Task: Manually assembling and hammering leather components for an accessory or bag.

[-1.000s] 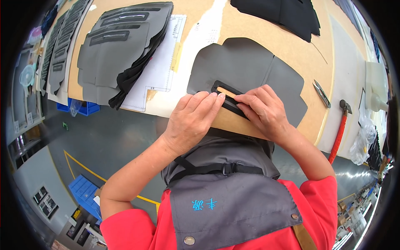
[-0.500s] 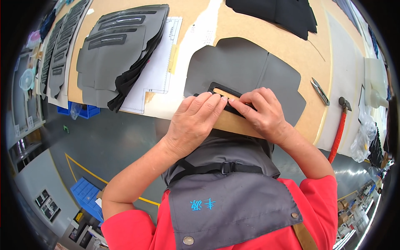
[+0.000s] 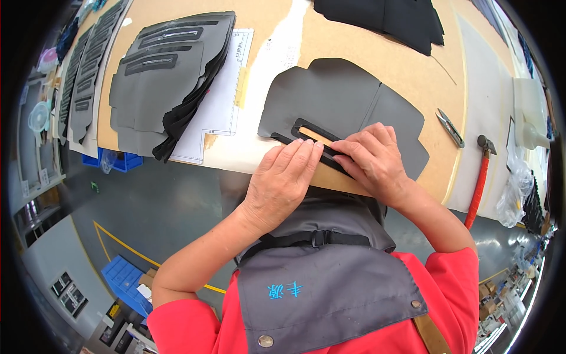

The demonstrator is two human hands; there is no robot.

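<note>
Nearest the camera is the person's grey apron [image 3: 330, 295] over a red top, with both forearms reaching up from it to the edge of the brown worktable [image 3: 377, 44]. The left hand [image 3: 283, 180] lies flat, fingers straight and close together, palm down – it grips nothing, its fingertips pressing on the near edge of a dark grey cut fabric panel [image 3: 336, 97]. The right hand [image 3: 371, 159] sits just beside it, fingers bent and spread a little, fingertips pressing down on a narrow black frame piece [image 3: 306, 131] that lies on the panel; nothing is pinched or lifted. Inside the frame's slot a strip of tan shows. The panel rests flat at the table's near edge, directly ahead of the person.

To the right lie small snips [image 3: 451, 127] and, beyond them, a hammer with a red handle [image 3: 479, 183]. To the left, a stack of matching grey panels [image 3: 165, 76] sits partly on a white paper pattern [image 3: 227, 97] – further left is another row of grey pieces [image 3: 85, 71]. At the far edge lies a pile of black fabric [image 3: 389, 20]. Blue crates [image 3: 121, 160] stand on the floor under the table.
</note>
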